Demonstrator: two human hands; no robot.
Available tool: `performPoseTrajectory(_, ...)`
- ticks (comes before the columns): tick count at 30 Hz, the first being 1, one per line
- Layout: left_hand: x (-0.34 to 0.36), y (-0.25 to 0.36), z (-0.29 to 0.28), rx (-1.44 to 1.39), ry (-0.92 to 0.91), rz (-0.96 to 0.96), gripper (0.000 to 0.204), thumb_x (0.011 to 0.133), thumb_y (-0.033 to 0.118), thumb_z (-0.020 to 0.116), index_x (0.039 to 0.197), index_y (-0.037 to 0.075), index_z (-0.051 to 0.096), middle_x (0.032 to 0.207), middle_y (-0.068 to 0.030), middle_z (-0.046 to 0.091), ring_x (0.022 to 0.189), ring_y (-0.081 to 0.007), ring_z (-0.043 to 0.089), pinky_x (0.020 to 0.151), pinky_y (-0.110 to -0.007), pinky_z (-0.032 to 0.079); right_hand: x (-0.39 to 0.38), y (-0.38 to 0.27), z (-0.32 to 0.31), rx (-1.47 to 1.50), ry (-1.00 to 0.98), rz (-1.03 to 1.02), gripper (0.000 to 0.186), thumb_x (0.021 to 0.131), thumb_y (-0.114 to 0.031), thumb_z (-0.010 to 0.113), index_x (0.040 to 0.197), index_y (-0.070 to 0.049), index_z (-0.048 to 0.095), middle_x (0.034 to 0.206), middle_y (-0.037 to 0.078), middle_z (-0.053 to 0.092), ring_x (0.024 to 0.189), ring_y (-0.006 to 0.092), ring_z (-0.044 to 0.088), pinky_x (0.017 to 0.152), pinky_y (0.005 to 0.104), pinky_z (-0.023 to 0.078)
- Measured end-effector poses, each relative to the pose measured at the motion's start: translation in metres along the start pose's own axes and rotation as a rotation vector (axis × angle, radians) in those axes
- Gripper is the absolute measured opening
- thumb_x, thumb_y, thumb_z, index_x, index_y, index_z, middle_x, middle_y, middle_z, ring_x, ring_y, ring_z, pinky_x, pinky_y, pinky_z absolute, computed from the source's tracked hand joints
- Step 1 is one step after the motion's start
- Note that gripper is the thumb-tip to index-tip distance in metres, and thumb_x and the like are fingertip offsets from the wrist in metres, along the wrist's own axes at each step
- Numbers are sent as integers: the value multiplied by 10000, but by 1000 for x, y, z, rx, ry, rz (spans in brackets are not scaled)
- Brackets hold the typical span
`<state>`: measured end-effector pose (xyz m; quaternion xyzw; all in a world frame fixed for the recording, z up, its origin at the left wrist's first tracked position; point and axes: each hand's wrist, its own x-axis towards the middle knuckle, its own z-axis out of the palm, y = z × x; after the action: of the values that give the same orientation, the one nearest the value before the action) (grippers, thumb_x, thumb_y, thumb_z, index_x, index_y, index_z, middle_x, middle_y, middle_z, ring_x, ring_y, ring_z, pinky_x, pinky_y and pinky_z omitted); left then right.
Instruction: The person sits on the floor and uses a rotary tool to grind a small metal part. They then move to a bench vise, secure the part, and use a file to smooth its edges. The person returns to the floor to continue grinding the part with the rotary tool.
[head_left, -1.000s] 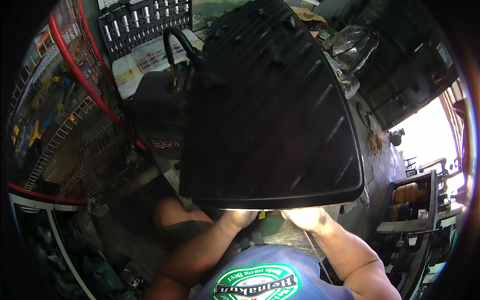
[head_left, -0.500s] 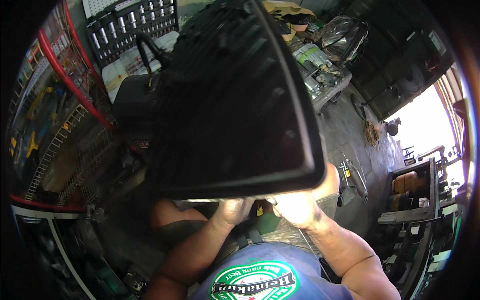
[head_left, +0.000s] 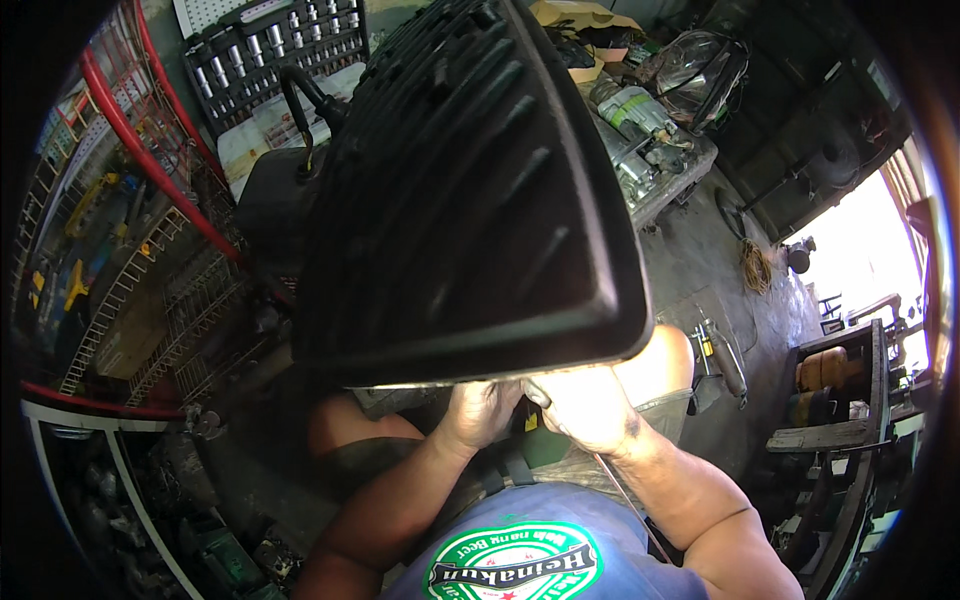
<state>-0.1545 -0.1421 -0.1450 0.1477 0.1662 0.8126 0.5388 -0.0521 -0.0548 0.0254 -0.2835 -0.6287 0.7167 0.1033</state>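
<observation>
A large black floodlight (head_left: 470, 220) with a ribbed back hangs close in front of me, and light falls from its lower edge onto my hands. Just under that edge my left hand (head_left: 482, 412) is closed, its fingertips partly hidden. My right hand (head_left: 588, 412) is closed beside it, fingers curled toward the left hand. What the two hands grip is hidden by the floodlight. A thin rod or wire (head_left: 628, 500) runs from beneath my right wrist down along the forearm; its upper end is out of sight. Between the hands, lower down, a small yellow piece (head_left: 531, 422) shows.
A socket set (head_left: 275, 55) stands open behind the floodlight. Wire racks (head_left: 130, 300) with a red frame are on the left. A bench with metal parts (head_left: 650, 140) stands at the far right. Tools (head_left: 718, 360) lie on the floor, near a wooden shelf (head_left: 825, 435).
The surroundings and the floodlight have shifted slightly in view. My hands remain together under the floodlight's edge, with the right hand a little farther left.
</observation>
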Motion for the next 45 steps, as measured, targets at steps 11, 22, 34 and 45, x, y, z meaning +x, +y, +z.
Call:
performPoseTrajectory(11, -4, -6, -13, 0, -85, -7, 546, 1184, 476, 374, 1536, 78, 500, 1464, -113, 604, 1313, -249, 597, 1130, -442, 477, -1, 0, 1, 1, 45, 12, 199, 1092, -219, 611, 1051, -25, 623, 787, 7, 592, 541, 34, 470, 459, 223, 372)
performPoseTrajectory(22, -2, -5, 2, 403, -10, 249, 477, 1189, 419, 391, 1510, 92, 522, 1437, -91, 621, 1340, -218, 585, 1173, -446, 444, 9, 1, 2, -408, 58, -208, 190, 1082, -184, 652, 1033, -1, 667, 780, 25, 624, 676, 66, 563, 600, 259, 473)
performPoseTrajectory(34, -3, -8, -6, 14, -31, 19, 540, 1185, 460, 366, 1516, 60, 516, 1480, -117, 614, 1360, -249, 599, 1164, -465, 467, -1, -4, 9, -191, 135, -261, 206, 1084, -176, 645, 993, 8, 649, 790, 8, 597, 703, 50, 537, 597, 247, 448)
performPoseTrajectory(45, -3, -4, -3, -16, -40, 45, 521, 1162, 454, 444, 1536, 95, 496, 1462, -108, 613, 1354, -246, 589, 1188, -444, 454, 14, -9, 10, -290, 113, -10, 237, 1087, -204, 653, 959, -4, 652, 799, 17, 601, 653, 44, 524, 552, 246, 432)
